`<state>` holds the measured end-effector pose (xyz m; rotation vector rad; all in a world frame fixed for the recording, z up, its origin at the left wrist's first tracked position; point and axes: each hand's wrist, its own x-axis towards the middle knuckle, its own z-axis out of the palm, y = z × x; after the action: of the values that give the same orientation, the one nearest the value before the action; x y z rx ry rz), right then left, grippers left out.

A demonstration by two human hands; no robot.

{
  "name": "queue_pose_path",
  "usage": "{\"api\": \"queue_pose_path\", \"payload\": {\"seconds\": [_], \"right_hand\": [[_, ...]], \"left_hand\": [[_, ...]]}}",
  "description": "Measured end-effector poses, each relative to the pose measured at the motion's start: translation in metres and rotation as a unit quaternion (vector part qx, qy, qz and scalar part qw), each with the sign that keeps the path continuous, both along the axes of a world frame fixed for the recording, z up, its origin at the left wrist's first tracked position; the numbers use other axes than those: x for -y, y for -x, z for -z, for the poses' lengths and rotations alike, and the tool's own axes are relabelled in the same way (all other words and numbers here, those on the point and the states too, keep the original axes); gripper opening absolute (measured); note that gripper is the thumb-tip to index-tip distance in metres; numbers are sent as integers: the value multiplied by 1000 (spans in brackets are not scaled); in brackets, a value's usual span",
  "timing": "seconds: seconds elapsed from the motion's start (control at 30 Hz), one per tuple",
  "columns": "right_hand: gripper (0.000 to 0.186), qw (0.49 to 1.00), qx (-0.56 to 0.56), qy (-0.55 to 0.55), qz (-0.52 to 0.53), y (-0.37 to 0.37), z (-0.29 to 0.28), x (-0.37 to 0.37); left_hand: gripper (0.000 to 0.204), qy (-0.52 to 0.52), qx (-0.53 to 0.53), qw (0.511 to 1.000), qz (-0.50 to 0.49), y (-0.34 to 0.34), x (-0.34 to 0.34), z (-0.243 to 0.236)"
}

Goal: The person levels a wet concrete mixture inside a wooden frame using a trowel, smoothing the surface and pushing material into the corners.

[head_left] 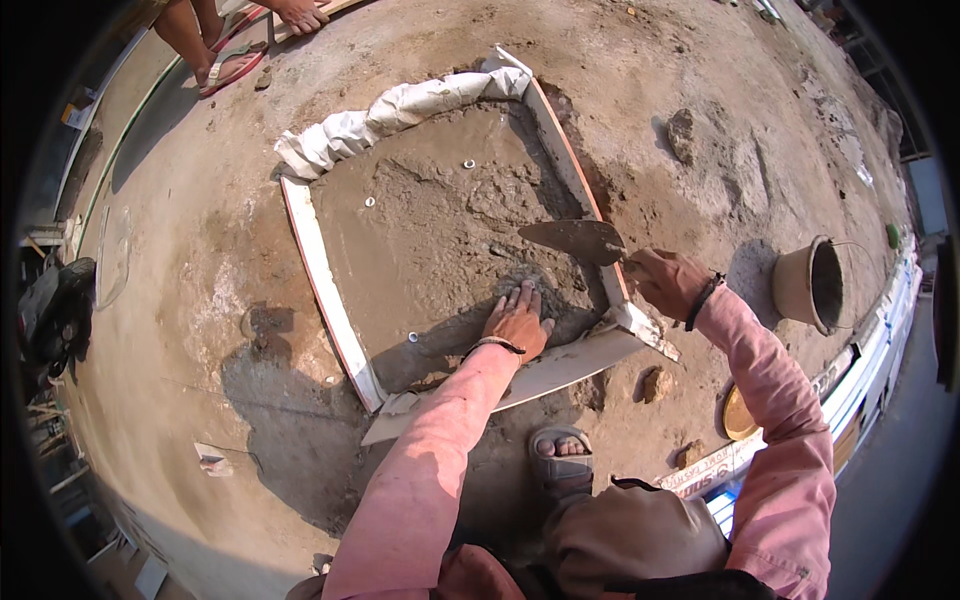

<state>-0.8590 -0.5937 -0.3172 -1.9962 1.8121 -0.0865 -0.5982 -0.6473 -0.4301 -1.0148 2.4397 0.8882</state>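
With the left grip (519, 318) spread palm-down on the wet concrete (400, 262) inside the frame (318, 268), and the right grip (668, 285) closed round the handle of the trowel (575, 238) above its right edge, press lightly and evenly.

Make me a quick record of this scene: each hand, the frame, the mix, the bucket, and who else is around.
Left hand: resting on the grey wet mix
Right hand: gripping a trowel, blade pointing left over the mix
Frame: four-sided, around the mix
Mix: rough patches, three small white rings
Bucket: right of the frame
Others: another person's hand and sandalled feet, upper left
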Motion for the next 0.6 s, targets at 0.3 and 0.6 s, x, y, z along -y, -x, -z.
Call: {"api": "queue_pose_path", "payload": {"seconds": [0.3,0.6], "right_hand": [[22,953,-166,-219,-130,-3,10,25],[25,924,-188,-292,-162,-12,-7,37]], "left_hand": [[65,60,15,998,7,-1,-19,3],[64,59,-1,998,12,-5,-20,6]]}}
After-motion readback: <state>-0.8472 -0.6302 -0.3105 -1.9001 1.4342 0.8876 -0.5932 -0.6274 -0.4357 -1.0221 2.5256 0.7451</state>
